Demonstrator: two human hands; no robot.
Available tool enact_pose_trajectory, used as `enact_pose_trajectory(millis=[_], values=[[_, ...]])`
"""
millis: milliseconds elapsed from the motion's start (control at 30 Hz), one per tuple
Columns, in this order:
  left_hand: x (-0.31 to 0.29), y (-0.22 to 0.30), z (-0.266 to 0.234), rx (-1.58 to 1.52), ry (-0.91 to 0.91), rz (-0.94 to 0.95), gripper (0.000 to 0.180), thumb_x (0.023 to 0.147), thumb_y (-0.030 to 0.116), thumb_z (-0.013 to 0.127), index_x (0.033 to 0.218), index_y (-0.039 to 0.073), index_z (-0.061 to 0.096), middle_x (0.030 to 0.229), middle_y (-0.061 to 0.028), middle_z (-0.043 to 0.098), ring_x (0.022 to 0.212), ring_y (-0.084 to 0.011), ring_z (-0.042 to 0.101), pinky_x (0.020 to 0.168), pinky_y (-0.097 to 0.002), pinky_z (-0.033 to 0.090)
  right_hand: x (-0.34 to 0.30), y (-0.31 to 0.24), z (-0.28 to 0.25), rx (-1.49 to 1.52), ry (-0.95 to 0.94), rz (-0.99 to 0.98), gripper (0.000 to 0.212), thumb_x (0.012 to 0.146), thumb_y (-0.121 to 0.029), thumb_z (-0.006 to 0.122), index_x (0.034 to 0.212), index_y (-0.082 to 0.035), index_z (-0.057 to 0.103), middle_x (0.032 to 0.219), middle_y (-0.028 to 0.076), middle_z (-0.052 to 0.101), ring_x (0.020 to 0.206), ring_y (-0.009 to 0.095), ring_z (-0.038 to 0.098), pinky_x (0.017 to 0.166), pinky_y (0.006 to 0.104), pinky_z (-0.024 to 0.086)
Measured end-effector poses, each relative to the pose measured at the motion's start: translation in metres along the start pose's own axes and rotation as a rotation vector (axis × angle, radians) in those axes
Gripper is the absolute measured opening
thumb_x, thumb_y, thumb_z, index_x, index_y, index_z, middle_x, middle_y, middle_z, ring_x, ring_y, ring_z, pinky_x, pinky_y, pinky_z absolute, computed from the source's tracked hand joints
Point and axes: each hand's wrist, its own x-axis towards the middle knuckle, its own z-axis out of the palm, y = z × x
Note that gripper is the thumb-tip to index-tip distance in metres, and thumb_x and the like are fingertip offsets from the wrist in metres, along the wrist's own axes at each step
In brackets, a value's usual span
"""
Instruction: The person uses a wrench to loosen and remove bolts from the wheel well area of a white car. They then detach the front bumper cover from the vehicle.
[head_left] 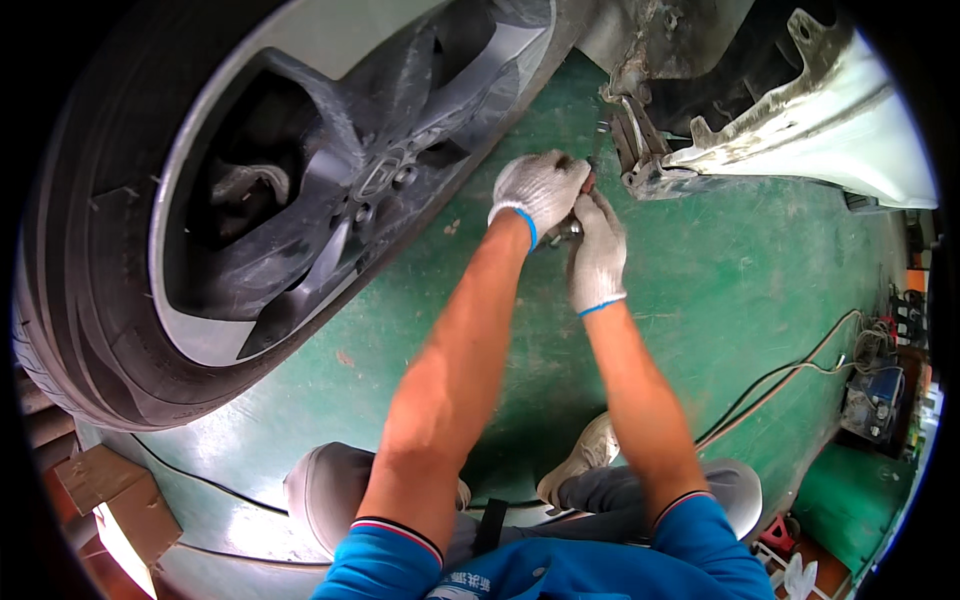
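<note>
A cardboard box (148,515); a hose (718,431) near what seems a blue machine (873,402).

Object (588,184) part-hidden by hands (541,190), wheel (372,180) cut off

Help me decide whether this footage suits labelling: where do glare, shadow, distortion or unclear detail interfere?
Head view: whitish glare on the green floor, lower left; head view: deep shadow behind the spokes of the wheel; head view: fisheye bending toward the rim, corners black; head view: gloved left hand and right hand partly hide small parts, too small to identify.
</note>
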Motion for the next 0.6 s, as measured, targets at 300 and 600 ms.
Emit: enact_pose_trajectory(millis=[300, 600], values=[[0.032, 0.01, 0.024, -0.066, -0.148, -0.228, 0.036, 0.089, 0.031, 0.063, 0.102, -0.002, 0.068, 0.094, -0.0136, 0.072, 0.076, -0.0212, 0.068, 0.07, -0.0372, 0.055, -0.012, 0.01, 0.013, 0.522, 0.183, -0.036, 0.027, 0.098, -0.024, 0.063, 0.117, -0.005, 0.062, 0.094, -0.001, 0.06, 0.081, 0.008, 0.055, 0.07, 0.0277, 0.046], [0.042, 0.021, 0.044, 0.243, 0.006, -0.048, 0.037, 0.089, 0.026, 0.051, 0.112, -0.002, 0.06, 0.106, -0.029, 0.066, 0.103, -0.0463, 0.062, 0.088, -0.0515, 0.048, 0.012, 0.011, 0.004, 0.809, 0.283, 0.054, 0.029, 0.1, -0.02, 0.06, 0.122, -0.002, 0.062, 0.111, 0.004, 0.066, 0.102, 0.016, 0.063, 0.086, 0.0326, 0.054]])
